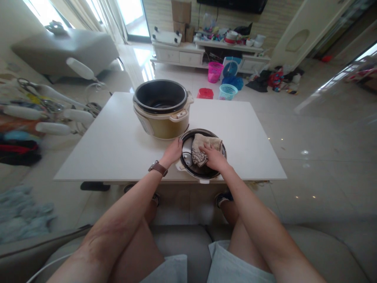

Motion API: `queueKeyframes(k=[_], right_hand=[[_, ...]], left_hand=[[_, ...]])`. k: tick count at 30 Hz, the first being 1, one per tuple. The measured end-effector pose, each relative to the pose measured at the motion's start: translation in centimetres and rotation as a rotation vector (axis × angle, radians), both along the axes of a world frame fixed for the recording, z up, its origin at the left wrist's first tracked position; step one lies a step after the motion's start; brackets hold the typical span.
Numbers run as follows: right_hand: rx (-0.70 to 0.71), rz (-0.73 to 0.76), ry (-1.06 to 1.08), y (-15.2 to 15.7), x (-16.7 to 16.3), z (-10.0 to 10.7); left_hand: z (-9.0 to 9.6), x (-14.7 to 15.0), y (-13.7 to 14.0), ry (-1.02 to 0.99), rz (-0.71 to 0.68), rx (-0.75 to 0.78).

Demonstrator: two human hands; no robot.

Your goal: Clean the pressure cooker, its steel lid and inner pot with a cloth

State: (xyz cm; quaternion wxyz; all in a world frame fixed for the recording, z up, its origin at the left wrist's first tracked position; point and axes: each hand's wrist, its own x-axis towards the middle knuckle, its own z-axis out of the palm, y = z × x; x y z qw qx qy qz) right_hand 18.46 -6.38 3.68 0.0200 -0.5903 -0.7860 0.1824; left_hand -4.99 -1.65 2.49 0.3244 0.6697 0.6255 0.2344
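An upturned pressure cooker lid (pixel 186 147) lies near the front edge of the white table, its inner side facing up. My left hand (pixel 172 152) grips the lid's left rim, thumb and fingers around the edge. Inside the lid, my right hand (pixel 214 157) presses a folded beige cloth (pixel 206 143) with a dark pattern against the inner surface. Its fingers are bent over the cloth and partly hide it. Behind and to the left stands the lidless electric pressure cooker (pixel 165 127), with a dark inner pot (pixel 160 96) in it.
The white table (pixel 247 137) stands before a grey sofa (pixel 182 243). Beyond it on the floor are a pink basket (pixel 215 72), a light blue basket (pixel 228 91) and a red stool or tub (pixel 205 93). A white lamp with several arms (pixel 79 70) is at the left.
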Motion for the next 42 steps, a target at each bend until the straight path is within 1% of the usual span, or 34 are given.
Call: queueKeyframes(k=[2, 5, 8, 10, 13, 16, 18, 19, 20, 21, 22, 24, 25, 26, 27, 28, 29, 30, 32, 34, 36, 38, 40, 42], right_hand=[[-0.013, -0.016, -0.035, 0.1, -0.2, -0.3], [-0.025, -0.017, -0.021, 0.3, -0.4, -0.3], [-0.026, -0.027, 0.041, 0.4, -0.1, 0.1], [-0.035, -0.034, 0.12, 0.5, 0.3, 0.5], [-0.105, 0.004, 0.314, 0.2, 0.7, 1.2], [-0.258, 0.02, 0.62, -0.1, 0.7, 1.6], [-0.348, -0.062, 0.855, -0.1, 0.7, 1.7], [-0.356, -0.13, 0.965, 0.1, 0.7, 1.7], [-0.329, -0.21, 1.062, 0.4, 0.8, 1.7], [-0.261, -0.298, 1.143, 0.8, 1.0, 1.8], [-0.153, -0.387, 1.207, 1.2, 1.3, 1.9], [0.133, -0.532, 1.271, 2.0, 2.0, 2.0], [0.28, -0.574, 1.264, 2.3, 2.4, 2.2], [0.405, -0.584, 1.226, 2.4, 2.7, 2.3], [0.488, -0.563, 1.162, 2.5, 3.0, 2.3], [0.523, -0.522, 1.073, 2.4, 3.1, 2.3], [0.514, -0.476, 0.965, 2.1, 2.9, 2.2], [0.474, -0.434, 0.849, 1.8, 2.6, 2.0], [0.353, -0.379, 0.626, 1.1, 1.2, 1.3], [0.227, -0.313, 0.478, 0.4, -0.7, 0.4], [0.131, -0.249, 0.398, -0.2, -2.6, -0.2], [0.083, -0.146, 0.377, -0.7, -4.0, -0.2], [0.033, -0.039, 0.37, -0.9, -4.4, 0.2], [-0.016, 0.033, 0.376, -0.8, -3.9, 0.8]], left_hand=[[0.1, 0.0, 0.0, 0.041, -0.002, -0.001], [0.2, 0.1, -0.1, 0.074, 0.008, -0.012], [0.2, 0.1, -0.1, 0.062, 0.018, -0.012], [0.1, 0.1, -0.2, 0.04, 0.024, -0.004], [0.0, 0.2, -0.2, -0.01, 0.046, 0.0], [-0.1, 0.2, -0.2, -0.095, 0.086, 0.003], [-0.1, 0.2, -0.2, -0.135, 0.102, 0.01], [-0.1, 0.2, -0.2, -0.148, 0.104, 0.013], [0.0, 0.2, -0.2, -0.158, 0.101, 0.017], [0.0, 0.2, -0.2, -0.167, 0.097, 0.021], [0.0, 0.2, -0.2, -0.172, 0.091, 0.026], [0.0, 0.2, -0.2, -0.165, 0.078, 0.032], [0.0, 0.2, -0.2, -0.157, 0.071, 0.035], [0.0, 0.2, -0.2, -0.151, 0.066, 0.039], [0.0, 0.2, -0.1, -0.148, 0.062, 0.045], [0.0, 0.2, -0.1, -0.148, 0.057, 0.051], [0.0, 0.2, -0.1, -0.148, 0.052, 0.059], [0.0, 0.3, 0.0, -0.146, 0.046, 0.064], [0.0, 0.4, 0.0, -0.132, 0.034, 0.073], [0.0, 0.4, -0.1, -0.115, 0.027, 0.083], [0.0, 0.5, -0.2, -0.103, 0.024, 0.093], [-0.1, 0.4, -0.3, -0.097, 0.03, 0.093], [-0.3, 0.2, -0.3, -0.104, 0.045, 0.084], [-0.6, 0.0, -0.2, -0.126, 0.06, 0.073]])
